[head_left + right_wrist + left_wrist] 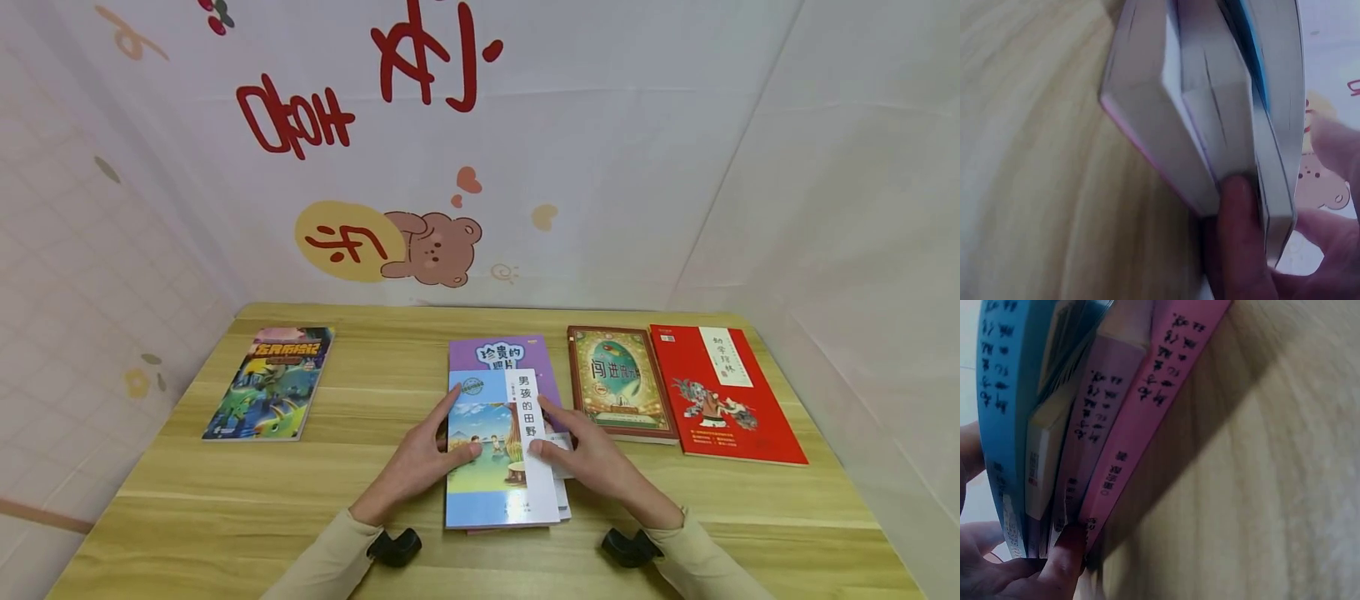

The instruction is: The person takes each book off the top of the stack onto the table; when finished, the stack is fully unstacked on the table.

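Observation:
A stack of books lies at the middle of the table, gripped from both sides. On top is a paperback [491, 510] with a blue and white cover and a picture of children in water; a purple book [461, 354] sticks out behind it. My left hand [420, 454] holds the left side, thumb over the top cover, a finger against the spines. In the left wrist view the blue spine [1000, 431] is uppermost and a pink spine [1147, 394] lowest. My right hand [600, 462] holds the right side, one finger pressing the page edges [1222, 125].
A colourful cartoon book [273, 387] lies at the left of the table [300, 492]. To the right are a brown-bordered book [622, 383] with a green oval and a red book [757, 417]. A printed white cloth [600, 167] hangs behind the table.

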`<state>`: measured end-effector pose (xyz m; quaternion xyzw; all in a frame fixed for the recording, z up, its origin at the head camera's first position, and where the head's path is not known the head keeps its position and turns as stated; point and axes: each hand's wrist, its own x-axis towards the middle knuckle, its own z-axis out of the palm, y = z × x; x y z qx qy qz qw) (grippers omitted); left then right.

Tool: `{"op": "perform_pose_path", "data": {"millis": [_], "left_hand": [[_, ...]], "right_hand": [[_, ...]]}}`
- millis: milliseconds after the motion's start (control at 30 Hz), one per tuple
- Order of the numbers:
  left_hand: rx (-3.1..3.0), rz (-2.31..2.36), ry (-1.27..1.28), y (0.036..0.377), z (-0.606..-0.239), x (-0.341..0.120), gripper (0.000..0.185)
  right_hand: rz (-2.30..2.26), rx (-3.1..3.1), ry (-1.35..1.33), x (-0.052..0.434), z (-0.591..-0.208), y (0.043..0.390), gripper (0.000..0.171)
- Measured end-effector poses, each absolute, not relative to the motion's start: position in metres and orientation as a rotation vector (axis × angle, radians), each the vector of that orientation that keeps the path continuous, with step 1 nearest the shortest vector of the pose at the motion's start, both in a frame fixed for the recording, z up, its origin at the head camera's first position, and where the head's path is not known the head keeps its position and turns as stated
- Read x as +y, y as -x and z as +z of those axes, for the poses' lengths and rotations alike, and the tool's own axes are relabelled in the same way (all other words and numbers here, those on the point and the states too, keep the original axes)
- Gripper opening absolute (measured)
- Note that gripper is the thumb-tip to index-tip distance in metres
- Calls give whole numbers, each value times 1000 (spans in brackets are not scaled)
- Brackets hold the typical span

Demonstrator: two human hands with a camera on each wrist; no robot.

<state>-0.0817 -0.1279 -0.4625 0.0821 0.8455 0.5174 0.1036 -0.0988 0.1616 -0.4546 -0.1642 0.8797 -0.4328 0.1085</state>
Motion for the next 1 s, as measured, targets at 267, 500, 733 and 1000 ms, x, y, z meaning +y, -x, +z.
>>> {"op": "perform_pose_path", "data": {"millis": [267, 500, 733, 1000], "left_hand": [[2473, 1539, -258, 78, -463, -135, 84], [2365, 1646, -260, 77, -463, -143, 83], [2244, 1780, -207, 74, -461, -151, 83], [2281, 1833, -148, 70, -456, -166, 80]], "right_hand": [[-1350, 2530, 400, 170, -462, 97, 52], [-1314, 2554, 441, 173, -463, 98, 54], [-1320, 2570, 461, 175, -462, 99, 54], [-1314, 2569, 474, 176, -460, 99, 54]]}}
